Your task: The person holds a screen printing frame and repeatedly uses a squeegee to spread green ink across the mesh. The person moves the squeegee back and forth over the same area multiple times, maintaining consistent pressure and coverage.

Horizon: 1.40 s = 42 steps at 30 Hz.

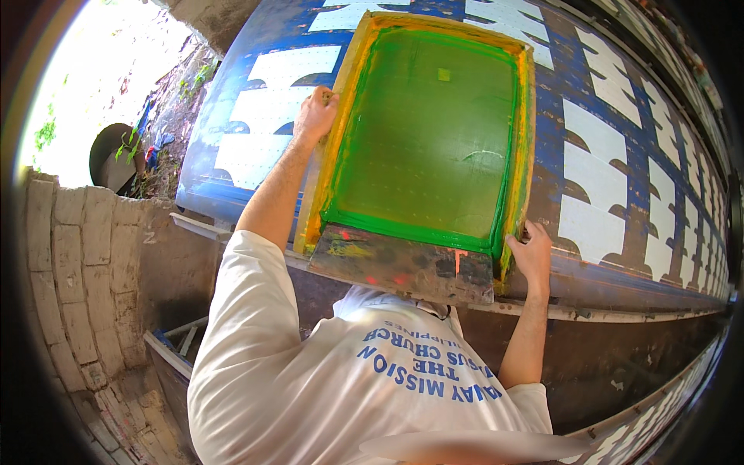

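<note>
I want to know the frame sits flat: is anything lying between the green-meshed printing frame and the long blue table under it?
Nothing visible does. The yellow-edged wooden printing frame lies on the long blue table, over its row of white pieces. The left hand and right hand grip its side rails.

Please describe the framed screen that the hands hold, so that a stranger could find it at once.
A long blue table with rows of white fabric pieces runs across the view. At its near edge lies a rectangular screen frame, gripped by the left hand and right hand. Its yellow-orange border and green mesh set it apart.
</note>
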{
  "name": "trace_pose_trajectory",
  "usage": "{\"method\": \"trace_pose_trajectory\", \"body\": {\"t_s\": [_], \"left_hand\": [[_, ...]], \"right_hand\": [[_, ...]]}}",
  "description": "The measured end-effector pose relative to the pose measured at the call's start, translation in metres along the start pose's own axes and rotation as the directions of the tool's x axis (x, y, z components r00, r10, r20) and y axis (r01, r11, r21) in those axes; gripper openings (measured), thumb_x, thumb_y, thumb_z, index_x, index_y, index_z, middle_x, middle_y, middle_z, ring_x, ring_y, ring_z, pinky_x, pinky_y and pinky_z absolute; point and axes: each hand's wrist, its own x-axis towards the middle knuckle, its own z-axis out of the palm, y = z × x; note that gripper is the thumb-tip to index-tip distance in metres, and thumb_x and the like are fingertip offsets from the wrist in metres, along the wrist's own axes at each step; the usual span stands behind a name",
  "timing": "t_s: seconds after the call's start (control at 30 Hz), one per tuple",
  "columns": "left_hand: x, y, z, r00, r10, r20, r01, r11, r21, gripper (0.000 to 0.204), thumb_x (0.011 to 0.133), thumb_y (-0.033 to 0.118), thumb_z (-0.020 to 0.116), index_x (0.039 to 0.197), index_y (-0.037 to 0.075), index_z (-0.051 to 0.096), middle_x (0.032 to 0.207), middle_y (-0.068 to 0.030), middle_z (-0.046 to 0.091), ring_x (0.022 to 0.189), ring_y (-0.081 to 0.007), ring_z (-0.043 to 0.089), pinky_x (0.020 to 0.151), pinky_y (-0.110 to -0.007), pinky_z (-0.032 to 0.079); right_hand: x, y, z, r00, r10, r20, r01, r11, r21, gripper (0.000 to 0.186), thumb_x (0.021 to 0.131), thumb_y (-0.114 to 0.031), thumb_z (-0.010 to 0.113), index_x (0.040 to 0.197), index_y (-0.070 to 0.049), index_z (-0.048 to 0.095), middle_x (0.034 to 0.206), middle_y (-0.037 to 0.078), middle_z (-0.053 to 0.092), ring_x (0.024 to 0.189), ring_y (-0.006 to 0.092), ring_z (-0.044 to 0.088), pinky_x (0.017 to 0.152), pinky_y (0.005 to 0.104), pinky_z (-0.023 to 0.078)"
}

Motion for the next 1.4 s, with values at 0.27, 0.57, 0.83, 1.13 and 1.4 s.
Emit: {"method": "trace_pose_trajectory", "body": {"t_s": [0.27, 0.57, 0.83, 1.13, 1.4], "left_hand": [[0.005, -0.008, 0.01, 0.994, 0.103, -0.032, -0.101, 0.992, 0.08, 0.039, 0.106, 0.04, 0.055, 0.129, 0.009, 0.062, 0.121, -0.0248, 0.072, 0.117, -0.0448, 0.068, 0.1, -0.055, 0.053], [-0.002, -0.007, 0.008, 0.991, 0.122, -0.051, -0.12, 0.992, 0.04, 0.043, 0.106, 0.044, 0.053, 0.13, 0.01, 0.063, 0.122, -0.0247, 0.073, 0.116, -0.0455, 0.068, 0.1, -0.056, 0.053], [-0.001, -0.007, 0.008, 0.993, 0.113, -0.045, -0.113, 0.993, 0.017, 0.046, 0.104, 0.046, 0.055, 0.132, 0.011, 0.065, 0.127, -0.0245, 0.072, 0.118, -0.0451, 0.069, 0.101, -0.055, 0.053], [0.005, -0.012, 0.012, 0.993, 0.119, -0.006, -0.119, 0.992, 0.039, 0.052, 0.106, 0.051, 0.052, 0.137, 0.011, 0.063, 0.131, -0.0215, 0.07, 0.124, -0.0428, 0.066, 0.104, -0.054, 0.051], [0.005, -0.017, 0.014, 0.99, 0.14, -0.023, -0.142, 0.988, -0.061, 0.049, 0.107, 0.05, 0.047, 0.135, 0.012, 0.064, 0.131, -0.0211, 0.07, 0.124, -0.0437, 0.065, 0.105, -0.054, 0.05]], "right_hand": [[-0.033, -0.091, 0.016, 0.875, -0.415, 0.248, 0.416, 0.908, 0.053, 0.061, 0.088, -0.035, 0.085, 0.136, 0.0, 0.068, 0.143, 0.02, 0.06, 0.132, 0.0377, 0.058, 0.113, 0.0472, 0.048], [-0.079, -0.165, 0.062, 0.654, -0.523, 0.546, 0.653, 0.755, -0.059, 0.055, 0.075, -0.003, 0.071, 0.129, 0.001, 0.068, 0.128, 0.02, 0.068, 0.126, 0.037, 0.064, 0.112, 0.0467, 0.051], [-0.077, -0.17, 0.088, 0.859, -0.338, 0.384, 0.486, 0.772, -0.409, 0.05, 0.078, 0.002, 0.07, 0.127, -0.008, 0.072, 0.127, 0.01, 0.074, 0.122, 0.0302, 0.068, 0.103, 0.0442, 0.054], [-0.075, -0.184, 0.075, 0.885, -0.384, 0.261, 0.462, 0.788, -0.407, 0.047, 0.072, 0.001, 0.071, 0.117, -0.009, 0.078, 0.114, 0.009, 0.079, 0.104, 0.0306, 0.074, 0.093, 0.0429, 0.059], [-0.067, -0.186, 0.098, 0.917, -0.323, 0.236, 0.398, 0.792, -0.464, 0.049, 0.071, 0.002, 0.073, 0.119, -0.011, 0.077, 0.115, 0.007, 0.078, 0.109, 0.0279, 0.073, 0.093, 0.0408, 0.059]]}}
